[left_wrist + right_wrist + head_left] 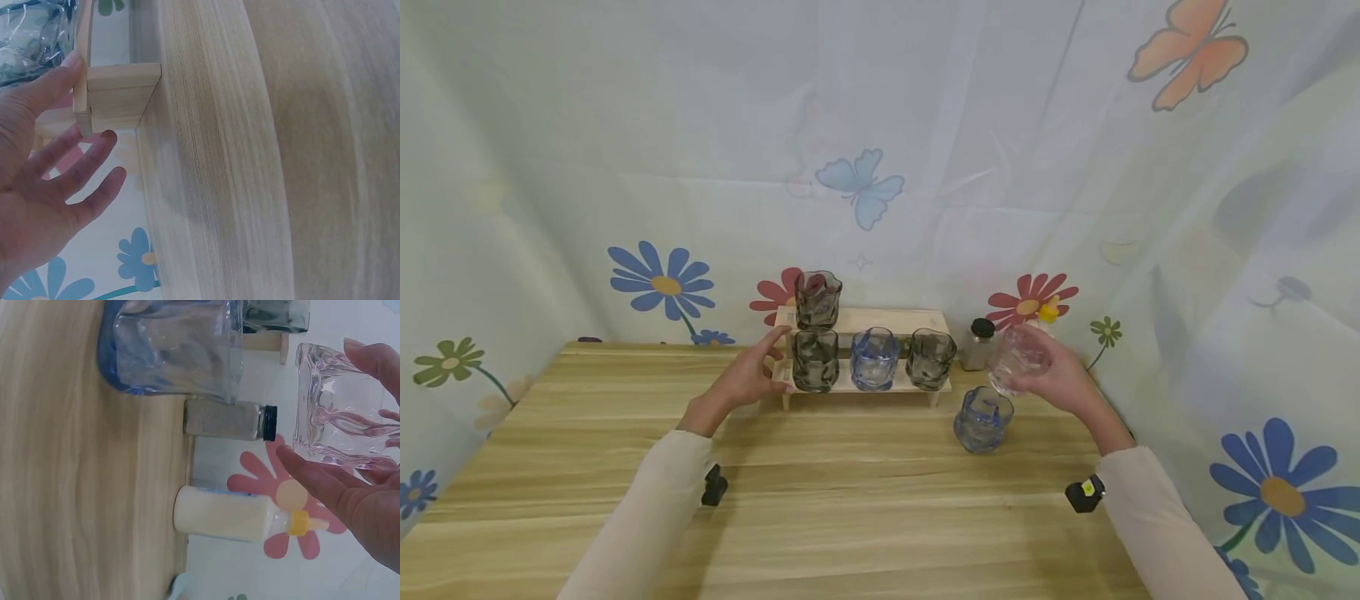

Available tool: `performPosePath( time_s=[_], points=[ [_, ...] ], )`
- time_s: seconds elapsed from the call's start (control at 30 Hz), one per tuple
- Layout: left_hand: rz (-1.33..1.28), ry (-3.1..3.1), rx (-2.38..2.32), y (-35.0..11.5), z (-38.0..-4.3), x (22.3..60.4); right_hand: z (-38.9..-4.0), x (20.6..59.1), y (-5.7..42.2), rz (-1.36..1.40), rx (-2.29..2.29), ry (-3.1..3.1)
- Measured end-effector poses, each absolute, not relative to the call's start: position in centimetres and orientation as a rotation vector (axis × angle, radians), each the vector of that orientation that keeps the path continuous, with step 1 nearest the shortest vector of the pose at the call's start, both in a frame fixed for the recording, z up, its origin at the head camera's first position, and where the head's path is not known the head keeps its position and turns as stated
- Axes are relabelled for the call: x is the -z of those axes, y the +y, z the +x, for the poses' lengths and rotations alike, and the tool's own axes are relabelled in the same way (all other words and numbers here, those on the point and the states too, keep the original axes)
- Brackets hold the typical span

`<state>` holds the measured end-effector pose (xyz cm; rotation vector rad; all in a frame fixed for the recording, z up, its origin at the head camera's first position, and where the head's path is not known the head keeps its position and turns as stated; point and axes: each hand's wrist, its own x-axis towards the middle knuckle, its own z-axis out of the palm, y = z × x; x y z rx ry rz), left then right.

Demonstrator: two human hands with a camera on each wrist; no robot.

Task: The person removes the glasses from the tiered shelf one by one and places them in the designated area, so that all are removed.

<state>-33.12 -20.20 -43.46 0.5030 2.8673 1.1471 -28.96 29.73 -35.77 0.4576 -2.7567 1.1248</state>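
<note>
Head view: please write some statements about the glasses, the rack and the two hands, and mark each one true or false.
1. The right hand holds a clear glass above the table. True.
2. The left hand grips a grey glass. False: its fingers are straight and touch the left end of the rack.
3. A blue glass stands on the table, right of the rack. True.
4. The upper shelf carries three glasses. False: it carries one grey glass; three stand on the lower shelf.
5. A black-capped jar stands right of the rack. True.
</note>
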Motion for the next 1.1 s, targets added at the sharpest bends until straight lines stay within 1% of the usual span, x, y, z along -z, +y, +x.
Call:
performPosePath(
  time_s=[0.77, 1.1],
  points=[
    [0.491, 2.856, -1.144, -20.2, -32.9, 43.5, -28.1, 38.8, 33.6, 0.434, -1.180, -2.772],
    [0.509, 2.857, -1.157, -20.2, -33.0, 43.4, -28.4, 41.3, 34.4, 0.435, -1.248, -2.769]
  ],
)
